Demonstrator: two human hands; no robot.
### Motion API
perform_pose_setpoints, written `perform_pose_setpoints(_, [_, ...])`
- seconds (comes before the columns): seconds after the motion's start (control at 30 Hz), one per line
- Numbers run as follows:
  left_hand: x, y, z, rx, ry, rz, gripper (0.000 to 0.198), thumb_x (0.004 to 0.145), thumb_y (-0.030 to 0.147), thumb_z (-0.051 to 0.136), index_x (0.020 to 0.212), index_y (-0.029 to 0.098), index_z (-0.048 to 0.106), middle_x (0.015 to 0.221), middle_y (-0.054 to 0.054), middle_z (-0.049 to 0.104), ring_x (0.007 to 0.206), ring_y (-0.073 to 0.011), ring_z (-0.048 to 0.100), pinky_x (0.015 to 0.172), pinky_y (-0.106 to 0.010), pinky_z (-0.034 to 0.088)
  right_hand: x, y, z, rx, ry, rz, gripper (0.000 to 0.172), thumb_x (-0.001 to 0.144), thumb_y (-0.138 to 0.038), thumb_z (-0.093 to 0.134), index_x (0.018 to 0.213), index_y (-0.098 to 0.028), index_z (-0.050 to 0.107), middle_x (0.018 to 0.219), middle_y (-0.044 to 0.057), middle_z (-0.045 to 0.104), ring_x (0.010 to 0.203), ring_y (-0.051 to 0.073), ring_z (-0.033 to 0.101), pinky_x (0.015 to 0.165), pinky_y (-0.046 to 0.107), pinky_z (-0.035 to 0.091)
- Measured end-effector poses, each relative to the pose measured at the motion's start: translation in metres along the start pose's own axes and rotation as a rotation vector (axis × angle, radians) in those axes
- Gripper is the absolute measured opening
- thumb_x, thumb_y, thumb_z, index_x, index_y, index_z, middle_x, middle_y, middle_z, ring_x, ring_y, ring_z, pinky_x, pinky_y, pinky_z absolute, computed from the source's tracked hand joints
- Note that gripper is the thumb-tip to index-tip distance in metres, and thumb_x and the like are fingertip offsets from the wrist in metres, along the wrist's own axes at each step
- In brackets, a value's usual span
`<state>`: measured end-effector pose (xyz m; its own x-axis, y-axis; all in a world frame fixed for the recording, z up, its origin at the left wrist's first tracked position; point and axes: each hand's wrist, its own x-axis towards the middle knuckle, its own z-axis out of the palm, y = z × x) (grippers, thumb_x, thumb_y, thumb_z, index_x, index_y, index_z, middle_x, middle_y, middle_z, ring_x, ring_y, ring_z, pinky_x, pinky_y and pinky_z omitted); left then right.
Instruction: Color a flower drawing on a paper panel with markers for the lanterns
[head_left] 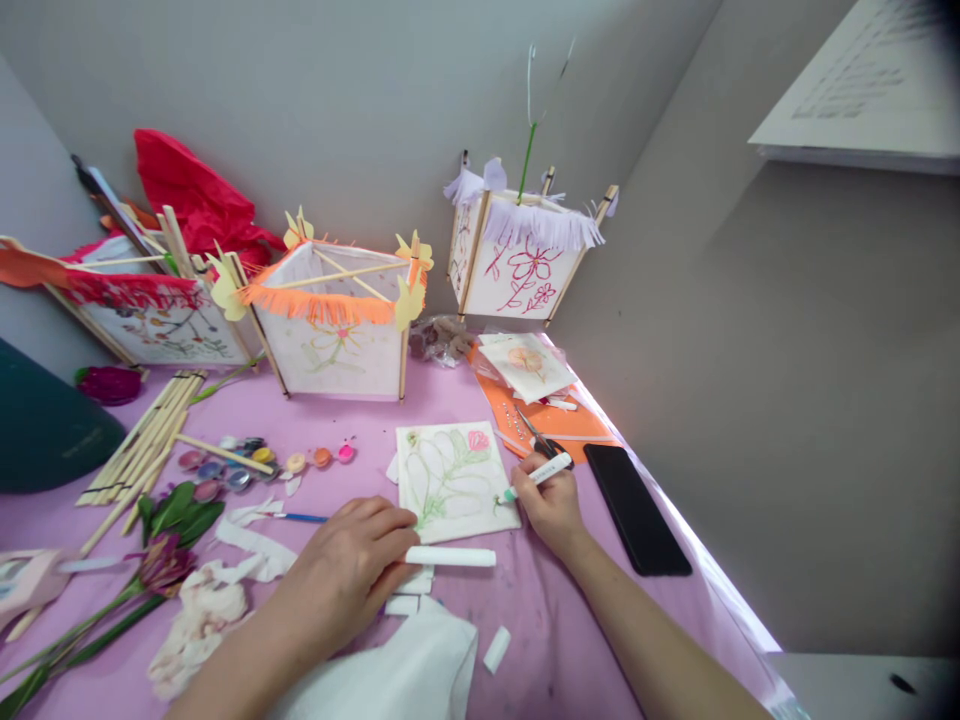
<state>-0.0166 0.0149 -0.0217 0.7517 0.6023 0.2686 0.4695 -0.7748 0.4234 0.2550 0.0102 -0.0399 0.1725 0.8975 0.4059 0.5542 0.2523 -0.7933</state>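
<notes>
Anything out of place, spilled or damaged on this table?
Nothing is spilled or broken. The black phone lies close to the right edge of the purple table. A loose white cap sits apart from the green marker in the right hand. Torn paper scraps lie scattered.

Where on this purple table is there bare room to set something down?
A bare strip runs between the orange-fringed lantern and the drawing. Another lies at the front, between the white cloth and the right hand, which holds a marker. The left is crowded: sticks, paint pots, flowers; the left hand grips a white stick. The phone fills the right edge.
</notes>
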Motion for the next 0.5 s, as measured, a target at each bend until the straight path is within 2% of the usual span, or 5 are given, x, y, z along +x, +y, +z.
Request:
perform_pose_setpoints(0.13, [0.0004,0.0006,-0.0009,0.005,-0.005,0.001,0.017,0.091,0.023,0.048,0.102,0.023,0.062,0.106,-0.005,0.065,0.096,-0.0223,0.053,0.083,-0.040,0.042,0.0007,-0.0022,0.0006,-0.015,-0.008,-0.029,0.026,0.080,-0.023,0.052,0.055,-0.019,0.046,0.048,-0.005,0.040,0.044,0.008,0.037,0.045,0.021,0.030])
perform_pose_setpoints(0.5, [0.0002,-0.0003,0.0001,0.014,0.014,0.006,0.017,0.091,0.023,0.049,0.101,0.023,0.062,0.106,-0.004,0.065,0.095,-0.0218,0.054,0.083,-0.039,0.042,-0.0032,0.0011,-0.0005,0.053,-0.120,0.021,0.027,0.080,-0.025,0.052,0.055,-0.019,0.045,0.047,-0.005,0.040,0.044,0.008,0.037,0.044,0.021,0.030])
